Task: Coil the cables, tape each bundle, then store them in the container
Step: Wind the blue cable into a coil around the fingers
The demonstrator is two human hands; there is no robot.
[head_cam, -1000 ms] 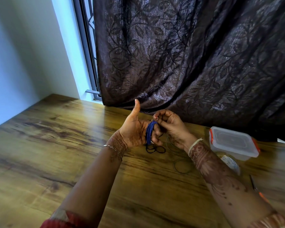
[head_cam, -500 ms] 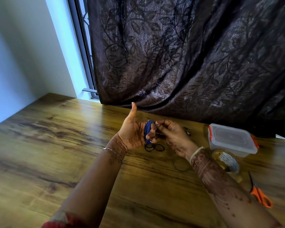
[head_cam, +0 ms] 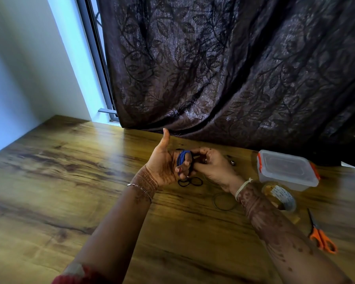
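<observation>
Left hand [head_cam: 164, 167] is up off the tabletop [head_cam: 70, 181], thumb sticking straight up, with a blue cable [head_cam: 182, 158] wound round its fingers. Right hand [head_cam: 213, 167] is right against it, fingertips pinching at the coil. Just under both hands sit some black cable loops [head_cam: 190, 182], plus a thin loop [head_cam: 224, 201] below the right wrist. Out past the right hand: lidded container [head_cam: 285, 171], tape roll [head_cam: 283, 196], orange scissors [head_cam: 319, 235].
</observation>
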